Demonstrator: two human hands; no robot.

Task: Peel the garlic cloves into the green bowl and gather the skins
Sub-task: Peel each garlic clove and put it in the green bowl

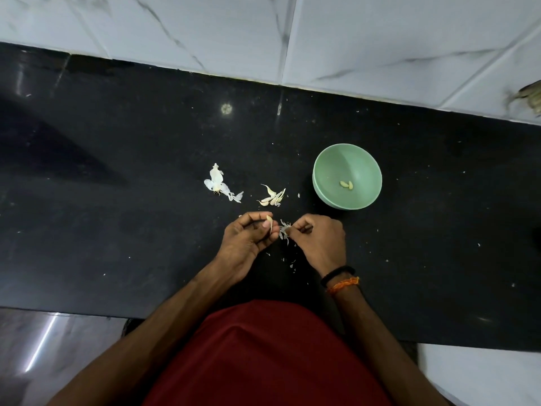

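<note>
black counter point(424, 230); green bowl point(322, 183); garlic cloves point(272, 197); skins point(218, 184)

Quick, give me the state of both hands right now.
Left hand: pinching a garlic clove.
Right hand: pinching a scrap of garlic skin.

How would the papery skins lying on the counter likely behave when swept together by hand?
The loose skins look thin and curled, so probably very light and floppy, apt to scatter. The tiny flakes near the right hand may cling to the black counter rather than slide.
</note>
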